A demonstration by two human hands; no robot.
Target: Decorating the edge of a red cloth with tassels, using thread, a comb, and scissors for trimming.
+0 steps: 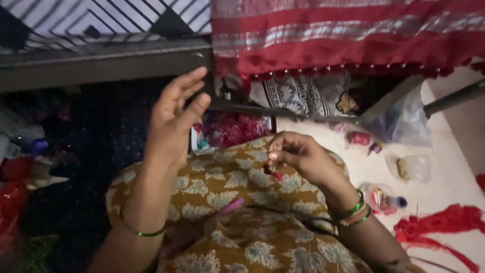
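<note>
My left hand (177, 119) is raised with its fingers spread apart and holds nothing that I can see. My right hand (298, 154) is closed, pinching a small red bead (277, 175) between fingertips just above my lap. The lap is covered by mustard cloth with a pale leaf print (237, 222). A pink stick-like tool (230, 207) lies on that cloth between my forearms. Green bangles sit on both wrists.
A red cloth with silver stripes and a beaded edge (348, 40) hangs from a bed frame (106, 63) above. A clear box of red items (232, 129) stands ahead. Small plastic bags (411, 167) and red thread (444, 225) lie on the pale floor at right.
</note>
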